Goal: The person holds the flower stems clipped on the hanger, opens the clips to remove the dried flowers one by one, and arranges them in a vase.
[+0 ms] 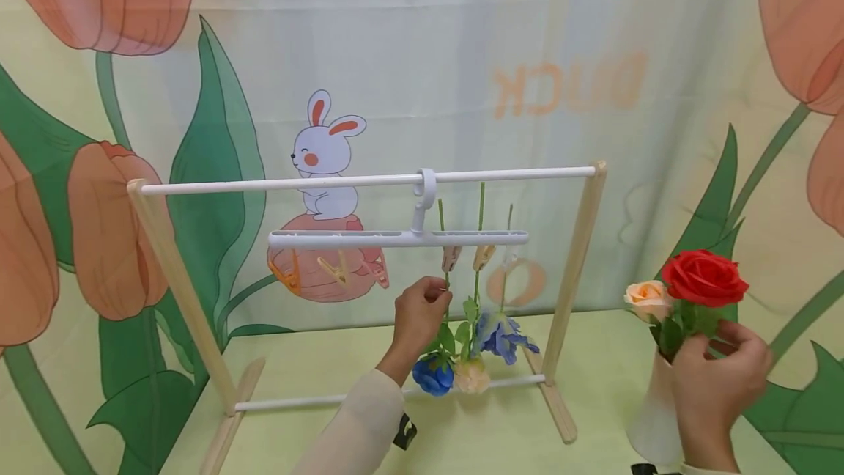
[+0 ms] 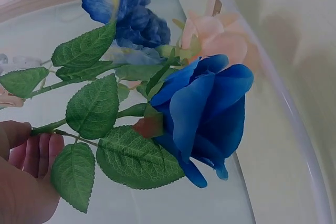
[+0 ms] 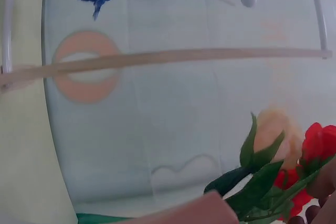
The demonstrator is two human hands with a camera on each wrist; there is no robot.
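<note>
My left hand [image 1: 418, 317] pinches the green stem of a blue rose [image 1: 433, 375], which hangs head down from a clothespin [image 1: 451, 259] on the white hanger [image 1: 343, 240]. In the left wrist view, thumb and fingers meet on the stem behind the leaves [image 2: 92, 106]. Beside it hang a cream rose [image 1: 472, 376] and a blue-violet flower [image 1: 502, 337], each from its own clip. At the right, my right hand [image 1: 722, 383] holds a red rose [image 1: 704, 277] just below its bloom, above a white vase [image 1: 649, 424]. A peach rose [image 1: 648, 299] stands close beside it.
The hanger hooks over the white top bar [image 1: 277, 185] of a rack with wooden legs [image 1: 184, 292]. Orange [image 1: 286, 275], yellow [image 1: 335, 267] and pink [image 1: 377, 270] clips dangle on its left half. A printed curtain [image 1: 422, 57] stands behind the light green tabletop [image 1: 310, 358].
</note>
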